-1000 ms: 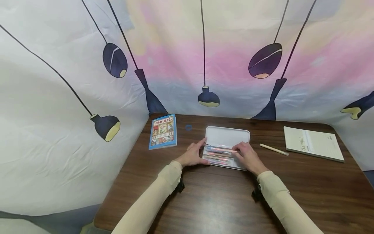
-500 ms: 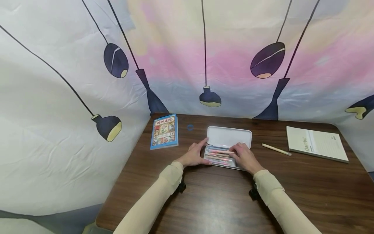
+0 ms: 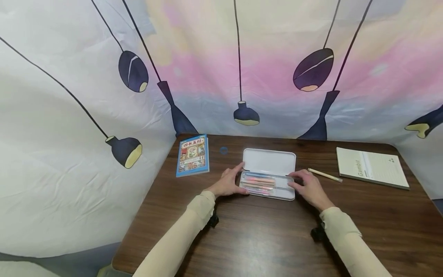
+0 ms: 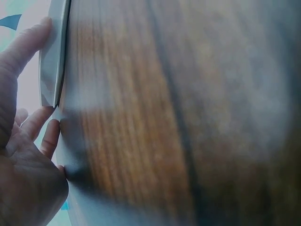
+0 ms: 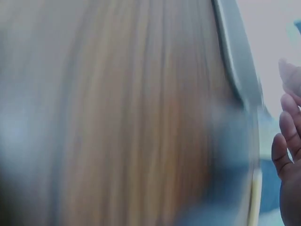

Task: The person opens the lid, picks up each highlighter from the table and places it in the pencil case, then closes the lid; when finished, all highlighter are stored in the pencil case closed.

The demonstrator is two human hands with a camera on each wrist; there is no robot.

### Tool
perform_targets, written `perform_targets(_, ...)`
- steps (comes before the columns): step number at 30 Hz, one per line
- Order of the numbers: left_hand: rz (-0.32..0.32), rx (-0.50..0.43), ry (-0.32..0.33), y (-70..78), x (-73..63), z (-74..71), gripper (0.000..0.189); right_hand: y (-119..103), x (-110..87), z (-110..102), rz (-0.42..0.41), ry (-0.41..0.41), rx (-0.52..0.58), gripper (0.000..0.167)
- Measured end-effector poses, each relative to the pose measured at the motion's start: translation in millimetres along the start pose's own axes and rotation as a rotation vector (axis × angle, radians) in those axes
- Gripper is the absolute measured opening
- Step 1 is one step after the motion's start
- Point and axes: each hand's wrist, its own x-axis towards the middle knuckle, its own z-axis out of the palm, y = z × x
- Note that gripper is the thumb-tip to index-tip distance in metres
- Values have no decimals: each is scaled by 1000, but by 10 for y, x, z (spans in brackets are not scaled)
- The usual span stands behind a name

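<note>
A white pencil case (image 3: 285,192) lies with its lid (image 3: 270,161) raised at the back. Several slim pens (image 3: 259,181), pink, blue and peach, lie lengthwise in its left part. My left hand (image 3: 226,182) spans the case's left end, thumb at the front edge and index finger by the back corner. In the left wrist view that thumb (image 4: 28,44) presses against the case's side (image 4: 52,70). At the other end, my right hand (image 3: 309,188) has thumb and forefinger apart at the rim, with nothing held. Its loosely bent fingers (image 5: 288,127) show in the right wrist view.
On the brown wooden table (image 3: 263,238), a pale yellow pen (image 3: 324,175) lies just right of the case. Farther right is a cream notebook (image 3: 372,168). To the left are a blue-edged book (image 3: 192,156) and a small blue ring (image 3: 223,150).
My right hand has left the pens inside the case and moved right to the case's right end. The peach pen it pinched now lies among the others. My left hand stays in place.
</note>
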Motion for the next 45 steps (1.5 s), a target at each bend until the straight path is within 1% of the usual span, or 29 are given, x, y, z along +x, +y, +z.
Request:
perform_targets(3, -7, 8, -1, -3, 1, -11, 118, 187, -144, -190, 60, 25, -3, 34)
perform_targets(6, -12, 10, -5, -5, 2, -18, 118, 395, -294, -383, 100, 62, -16, 37)
perform_targets(11, -10, 5, -2, -7, 13, -25, 118, 684, -512, -679, 182, 99, -58, 42)
perform_targets(14, -15, 4, -4, -6, 16, -22, 119, 808, -594, -802, 237, 106, -69, 45)
perform_targets(16, -15, 4, -5, -2, 11, -31, 119, 859, -604, -847, 264, 104, -63, 48)
perform_targets(21, -8, 16, 2, -11, 11, -40, 119, 926, -516, -869, 283, 78, -57, 56)
perform_targets(25, -7, 22, -4, -18, 17, -16, 119, 966, -448, -843, 268, 62, -67, 56)
perform_targets(34, -6, 8, -4, 14, 20, -33, 117, 991, -360, -796, 191, 112, -96, 39)
perform_targets(39, -6, 13, -4, 10, 21, -29, 118, 1005, -322, -775, 156, 129, -131, 24)
perform_targets(42, -10, 7, -7, -6, 26, -22, 118, 995, -335, -763, 148, 129, -141, 17)
perform_targets(45, -13, 5, -13, -18, 26, -17, 118, 964, -376, -762, 157, 122, -128, 17)
